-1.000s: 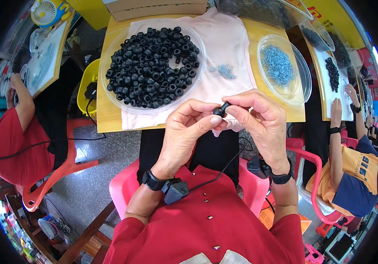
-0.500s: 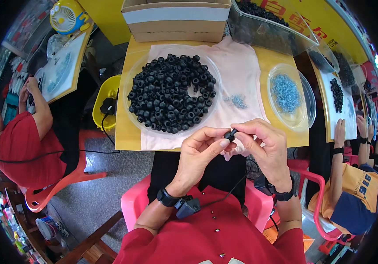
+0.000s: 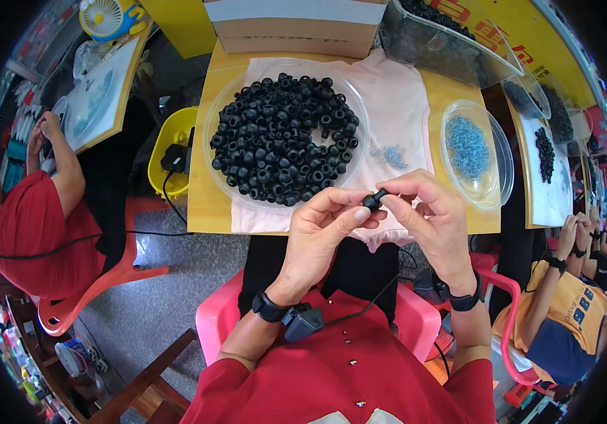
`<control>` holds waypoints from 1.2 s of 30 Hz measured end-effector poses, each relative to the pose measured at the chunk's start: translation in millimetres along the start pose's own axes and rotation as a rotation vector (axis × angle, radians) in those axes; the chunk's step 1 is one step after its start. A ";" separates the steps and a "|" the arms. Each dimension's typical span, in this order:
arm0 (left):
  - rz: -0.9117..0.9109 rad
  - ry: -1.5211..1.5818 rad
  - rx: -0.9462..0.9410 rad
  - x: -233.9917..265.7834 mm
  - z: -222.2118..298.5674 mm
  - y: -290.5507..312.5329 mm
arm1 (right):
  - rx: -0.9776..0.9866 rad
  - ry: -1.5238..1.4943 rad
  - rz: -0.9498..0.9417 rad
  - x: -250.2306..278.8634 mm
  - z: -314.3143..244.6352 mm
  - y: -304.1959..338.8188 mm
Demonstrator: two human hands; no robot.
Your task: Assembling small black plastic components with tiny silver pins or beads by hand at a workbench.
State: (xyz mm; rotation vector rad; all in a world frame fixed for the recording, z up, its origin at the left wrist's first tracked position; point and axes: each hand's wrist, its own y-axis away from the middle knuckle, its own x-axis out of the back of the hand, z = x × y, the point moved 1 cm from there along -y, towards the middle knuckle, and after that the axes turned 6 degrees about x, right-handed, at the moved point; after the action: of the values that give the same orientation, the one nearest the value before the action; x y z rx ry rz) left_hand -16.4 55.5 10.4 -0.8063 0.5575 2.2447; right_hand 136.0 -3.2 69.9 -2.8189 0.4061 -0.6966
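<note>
One small black piece (image 3: 372, 203) is pinched by fingertips of left hand (image 3: 323, 230) and right hand (image 3: 433, 218); more black parts (image 3: 272, 141) are heaped in a clear round tray (image 3: 365, 120) nearby.

Cannot see the whole small black piece (image 3: 372, 203), partly covered by left hand (image 3: 317, 230) and right hand (image 3: 433, 218). Cannot follow the cardboard box (image 3: 296, 34) past the upper edge, or tell the tiny blue bits (image 3: 467, 148) apart.
</note>
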 end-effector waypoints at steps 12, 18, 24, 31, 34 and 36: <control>0.014 -0.005 -0.014 3.1 1.0 0.0 | 0.097 0.147 -0.025 -0.6 -4.8 -4.5; 0.026 -0.022 -0.006 5.0 -0.6 -1.2 | 0.189 0.170 -0.047 -0.7 -1.3 -4.2; 0.012 -0.071 -0.018 5.7 -1.9 -2.3 | 0.159 0.183 -0.039 -1.2 2.8 0.3; 0.030 -0.115 -0.011 0.0 -9.8 -1.9 | 0.086 0.160 -0.033 -0.5 5.9 9.3; 0.053 -0.099 0.026 -1.3 -12.1 -1.4 | 0.116 0.170 -0.010 -0.5 11.0 12.6; 0.047 -0.063 0.052 -6.2 -13.9 -1.3 | 0.178 0.228 0.016 1.6 12.4 17.4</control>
State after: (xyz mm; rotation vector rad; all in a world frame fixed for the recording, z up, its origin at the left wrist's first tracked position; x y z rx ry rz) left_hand -6.5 45.5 4.4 -0.7011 0.6087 2.2803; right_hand 139.6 -18.4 55.2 -2.5759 0.3820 -1.0030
